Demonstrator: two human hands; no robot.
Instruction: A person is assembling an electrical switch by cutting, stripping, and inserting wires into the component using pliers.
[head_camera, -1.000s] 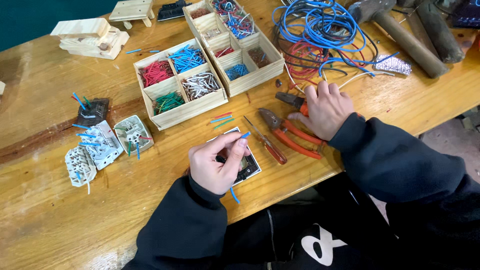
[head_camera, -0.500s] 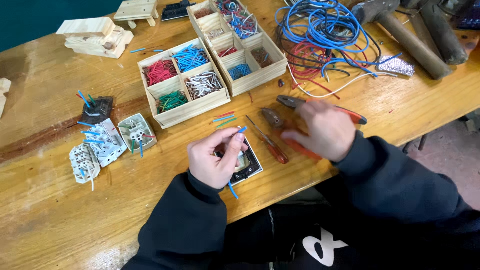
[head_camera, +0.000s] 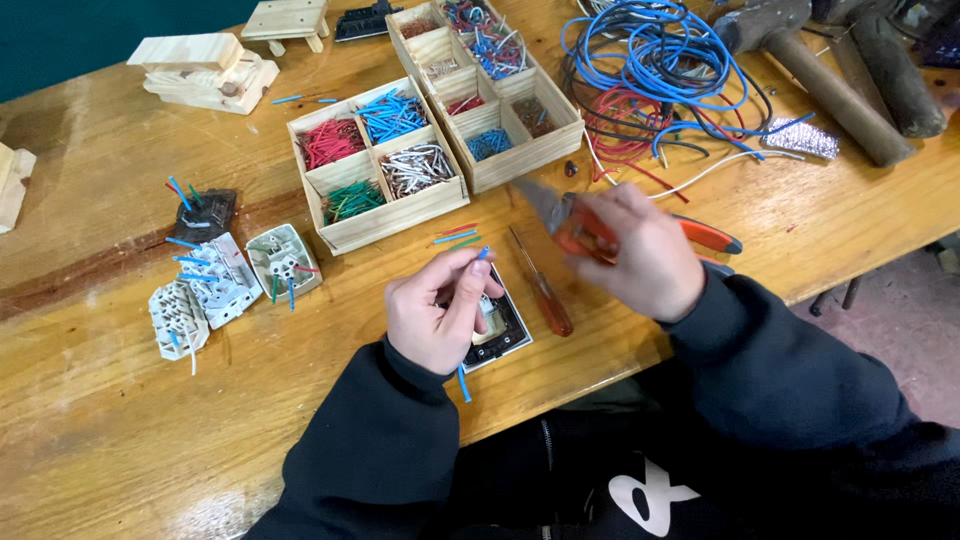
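Pinch the blue wire (head_camera: 470, 320) steady in your left hand (head_camera: 440, 310) above the bench's near edge; your right hand (head_camera: 635, 250) grips the orange-handled pliers (head_camera: 580, 222), so bite only its tip.

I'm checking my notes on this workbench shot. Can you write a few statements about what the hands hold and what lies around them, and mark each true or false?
1. The right hand holds orange-handled pliers above the wooden table. True.
2. The left hand pinches a short blue wire piece. True.
3. The left hand holds the brown-handled screwdriver. False: it lies on the table between the two hands.
4. The wooden compartment box nearest the hands is filled with one colour of wire. False: its compartments hold red, blue, green and silver-grey pieces.
5. White socket parts with blue wire stubs lie left of that box. True.
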